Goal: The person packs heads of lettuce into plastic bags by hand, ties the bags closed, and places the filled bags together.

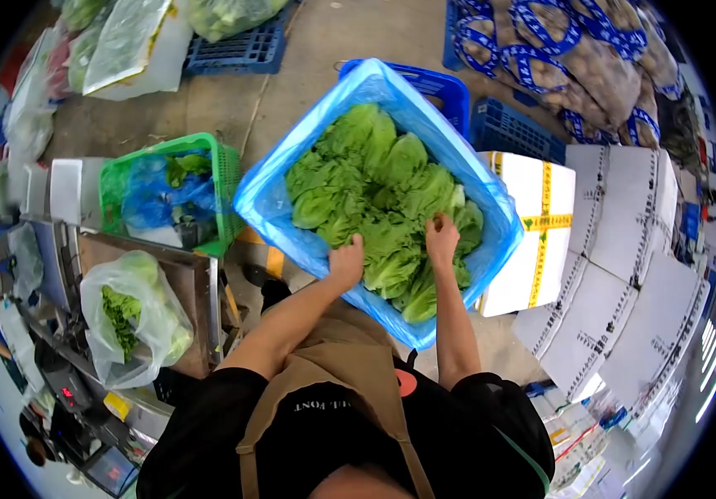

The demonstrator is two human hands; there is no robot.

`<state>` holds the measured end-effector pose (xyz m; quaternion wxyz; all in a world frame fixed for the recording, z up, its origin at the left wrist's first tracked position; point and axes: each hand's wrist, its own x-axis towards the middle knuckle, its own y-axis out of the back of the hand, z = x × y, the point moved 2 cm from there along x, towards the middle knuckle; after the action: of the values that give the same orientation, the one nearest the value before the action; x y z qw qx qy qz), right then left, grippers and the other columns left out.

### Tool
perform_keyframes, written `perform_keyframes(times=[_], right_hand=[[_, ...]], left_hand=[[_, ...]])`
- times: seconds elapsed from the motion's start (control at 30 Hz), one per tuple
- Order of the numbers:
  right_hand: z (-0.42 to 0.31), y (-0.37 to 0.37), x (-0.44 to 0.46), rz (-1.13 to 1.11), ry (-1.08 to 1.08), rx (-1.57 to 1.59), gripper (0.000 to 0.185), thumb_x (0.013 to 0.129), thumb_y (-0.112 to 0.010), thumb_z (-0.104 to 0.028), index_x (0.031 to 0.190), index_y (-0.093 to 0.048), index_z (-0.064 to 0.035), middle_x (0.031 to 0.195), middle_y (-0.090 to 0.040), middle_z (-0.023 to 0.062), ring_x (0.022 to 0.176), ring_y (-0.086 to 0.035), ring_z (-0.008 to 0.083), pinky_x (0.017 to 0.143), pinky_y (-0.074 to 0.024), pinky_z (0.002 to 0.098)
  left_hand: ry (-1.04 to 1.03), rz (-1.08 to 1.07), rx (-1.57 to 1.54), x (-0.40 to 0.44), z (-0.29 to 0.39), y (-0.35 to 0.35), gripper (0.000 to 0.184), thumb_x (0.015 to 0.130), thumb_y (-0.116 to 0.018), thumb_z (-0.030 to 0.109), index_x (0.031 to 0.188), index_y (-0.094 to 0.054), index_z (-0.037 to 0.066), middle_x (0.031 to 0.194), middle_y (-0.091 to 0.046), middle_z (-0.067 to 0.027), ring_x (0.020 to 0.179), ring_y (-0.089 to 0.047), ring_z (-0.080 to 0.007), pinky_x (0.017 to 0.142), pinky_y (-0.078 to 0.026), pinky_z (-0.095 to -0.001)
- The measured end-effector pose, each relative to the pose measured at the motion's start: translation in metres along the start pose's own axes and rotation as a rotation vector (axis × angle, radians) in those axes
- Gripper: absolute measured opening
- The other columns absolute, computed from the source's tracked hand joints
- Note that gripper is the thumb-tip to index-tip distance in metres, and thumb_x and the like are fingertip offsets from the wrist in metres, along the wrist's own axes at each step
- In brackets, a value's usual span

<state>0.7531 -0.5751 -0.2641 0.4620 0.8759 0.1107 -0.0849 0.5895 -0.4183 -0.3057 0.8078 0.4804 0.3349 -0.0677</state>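
Green lettuce [383,195] fills a bin lined with a blue plastic bag [283,179], directly in front of me. At the near left side of the pile, my left hand [346,259] has its fingers curled into the leaves, with the tips partly hidden. My right hand [442,239] is farther right, its fingers closed on lettuce leaves near the bin's right side. The liner is folded over the rim and hides most of the bin.
On the left are a green crate [227,191] and a plastic bag of greens [171,312] on a bench. White foam boxes [533,233] stand at the right, beside stacked cartons [595,324]. Mesh sacks [595,71] and a blue crate [503,133] sit behind.
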Motion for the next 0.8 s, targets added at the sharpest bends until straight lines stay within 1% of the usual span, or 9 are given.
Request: perform_keyframes(times=[0.07,0.23,0.37,0.4,0.47,0.57,0.63,0.73,0.8], right_hand=[[0.003,-0.001,-0.008,-0.105,0.031,0.055,0.031,0.08,-0.067,-0.018,0.103,-0.064,0.0021,0.073,-0.063,0.0115,0.064,-0.059,0.0216,0.063,-0.0486,0.0342],[0.003,-0.038,-0.028,-0.21,-0.023,0.04,0.027,0.077,-0.069,-0.019,0.097,-0.066,0.0,0.074,-0.065,0.0119,0.064,-0.061,0.0213,0.063,-0.0495,0.0349],[0.007,-0.041,-0.031,-0.153,0.096,-0.073,0.017,0.08,-0.064,-0.013,0.093,-0.067,-0.0027,0.074,-0.065,0.014,0.063,-0.061,0.0269,0.059,-0.0486,0.0383],[0.001,-0.037,-0.032,0.017,0.214,-0.143,0.013,0.081,-0.062,-0.012,0.089,-0.067,-0.0021,0.07,-0.064,0.0145,0.06,-0.06,0.0293,0.058,-0.0484,0.0381],[-0.002,-0.017,-0.017,0.132,0.168,-0.132,0.01,0.081,-0.061,-0.008,0.085,-0.065,0.0008,0.074,-0.064,0.0165,0.065,-0.061,0.0294,0.06,-0.0484,0.038],[-0.058,0.013,0.019,0.239,0.155,0.06,0.008,0.082,-0.061,-0.005,0.083,-0.062,0.0023,0.075,-0.064,0.0152,0.066,-0.062,0.025,0.061,-0.0477,0.0345],[-0.137,0.028,0.033,0.18,0.182,0.242,0.011,0.082,-0.062,-0.005,0.091,-0.062,0.0021,0.079,-0.064,0.0136,0.072,-0.062,0.0204,0.065,-0.0488,0.033],[-0.244,0.014,0.023,-0.161,0.298,0.847,0.023,0.083,-0.062,-0.008,0.103,-0.058,0.0022,0.096,-0.065,0.0136,0.088,-0.064,0.0178,0.075,-0.0489,0.0303],[-0.266,0.012,0.007,-0.324,0.386,0.862,0.025,0.084,-0.062,-0.012,0.103,-0.057,0.0032,0.096,-0.064,0.0142,0.088,-0.063,0.0165,0.075,-0.0485,0.0287]], left_hand=[[0.043,-0.046,-0.08,-0.001,-0.002,0.01,0.037,0.079,-0.061,0.012,0.108,-0.04,0.005,0.081,-0.066,-0.0135,0.079,-0.066,-0.0326,0.068,-0.048,-0.0482],[0.061,-0.085,-0.145,-0.006,-0.006,0.015,0.069,0.076,-0.066,0.015,0.131,-0.027,0.002,0.084,-0.066,-0.017,0.082,-0.065,-0.0366,0.075,-0.045,-0.0535],[0.13,-0.104,-0.224,-0.002,-0.011,0.014,0.089,0.077,-0.066,0.018,0.144,-0.01,0.001,0.083,-0.066,-0.0169,0.081,-0.064,-0.0383,0.083,-0.041,-0.0577],[0.143,-0.149,-0.223,-0.001,-0.012,0.013,0.096,0.076,-0.069,0.021,0.145,-0.006,0.002,0.089,-0.065,-0.0186,0.085,-0.062,-0.0389,0.085,-0.04,-0.0564],[0.175,-0.234,-0.23,0.003,-0.013,0.011,0.109,0.073,-0.074,0.027,0.146,0.004,0.003,0.1,-0.064,-0.0218,0.092,-0.06,-0.0401,0.089,-0.039,-0.0539],[0.213,-0.347,-0.314,-0.001,-0.004,0.031,0.099,0.076,-0.065,0.016,0.146,0.002,0.001,0.088,-0.065,-0.0197,0.086,-0.061,-0.0397,0.094,-0.034,-0.0579],[0.249,-0.329,-0.351,-0.001,-0.004,0.025,0.099,0.075,-0.065,0.017,0.147,0.002,0.004,0.093,-0.064,-0.0195,0.091,-0.06,-0.04,0.097,-0.031,-0.0586],[0.237,-0.268,-0.434,-0.002,-0.009,0.027,0.098,0.074,-0.066,0.019,0.147,-0.001,0.01,0.099,-0.063,-0.0194,0.098,-0.057,-0.0403,0.1,-0.027,-0.0596],[0.233,-0.247,-0.498,-0.003,-0.013,0.028,0.096,0.073,-0.067,0.021,0.147,-0.005,0.013,0.103,-0.062,-0.0198,0.102,-0.056,-0.0403,0.1,-0.026,-0.0599]])
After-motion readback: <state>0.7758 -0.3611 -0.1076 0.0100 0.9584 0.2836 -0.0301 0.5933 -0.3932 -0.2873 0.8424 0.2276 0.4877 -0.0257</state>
